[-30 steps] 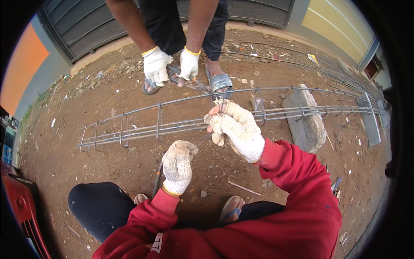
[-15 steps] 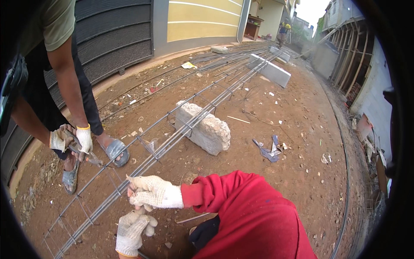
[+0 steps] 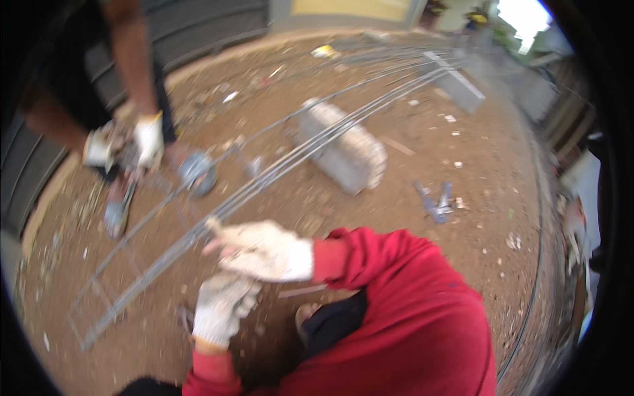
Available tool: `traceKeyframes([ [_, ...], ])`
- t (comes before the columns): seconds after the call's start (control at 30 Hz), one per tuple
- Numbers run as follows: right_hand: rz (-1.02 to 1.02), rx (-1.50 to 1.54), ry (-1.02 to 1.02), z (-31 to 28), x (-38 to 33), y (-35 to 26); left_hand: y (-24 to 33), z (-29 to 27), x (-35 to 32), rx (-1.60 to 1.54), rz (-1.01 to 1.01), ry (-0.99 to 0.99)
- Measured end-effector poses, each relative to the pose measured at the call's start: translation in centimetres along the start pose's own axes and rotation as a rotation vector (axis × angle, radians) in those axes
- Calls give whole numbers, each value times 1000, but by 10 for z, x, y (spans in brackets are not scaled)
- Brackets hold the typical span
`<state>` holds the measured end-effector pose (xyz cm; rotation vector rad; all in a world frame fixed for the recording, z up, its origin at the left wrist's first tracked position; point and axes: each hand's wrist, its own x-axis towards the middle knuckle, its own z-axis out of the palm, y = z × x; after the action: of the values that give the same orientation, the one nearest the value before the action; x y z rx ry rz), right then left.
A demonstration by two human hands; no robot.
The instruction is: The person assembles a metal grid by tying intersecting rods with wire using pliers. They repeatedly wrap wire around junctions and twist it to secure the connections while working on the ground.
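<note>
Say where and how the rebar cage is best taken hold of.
Probably by the near bars of the cage, between the right hand and the concrete block, coming from the person's side with the fingers wrapped around them. There the long bars run close together on the side facing the person, and the block beneath seems to prop them up, though blur hides the exact clearance.
</note>
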<state>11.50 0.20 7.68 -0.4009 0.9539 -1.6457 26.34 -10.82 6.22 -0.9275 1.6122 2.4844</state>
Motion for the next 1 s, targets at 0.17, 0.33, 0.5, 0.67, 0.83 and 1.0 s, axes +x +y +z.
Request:
traceKeyframes([
  [0.17,-876,-1180,-33,-1,-7,23,-29,-8,-1,-122,92,-207],
  [0.33,-458,-807,121,11,-19,29,-43,-16,3,-339,169,-315],
  [0.5,-113,-159,301,7,-16,44,-80,-7,-3,-336,179,-166],
  [0.67,3,-376,61,-14,-2,52,-112,-10,-4,-199,279,93],
  [0.83,-423,-827,15,-44,60,39,-111,-21,21,-421,326,555],
  [1.0,-905,-1842,25,-61,114,-7,-71,-42,74,-767,582,465],
])
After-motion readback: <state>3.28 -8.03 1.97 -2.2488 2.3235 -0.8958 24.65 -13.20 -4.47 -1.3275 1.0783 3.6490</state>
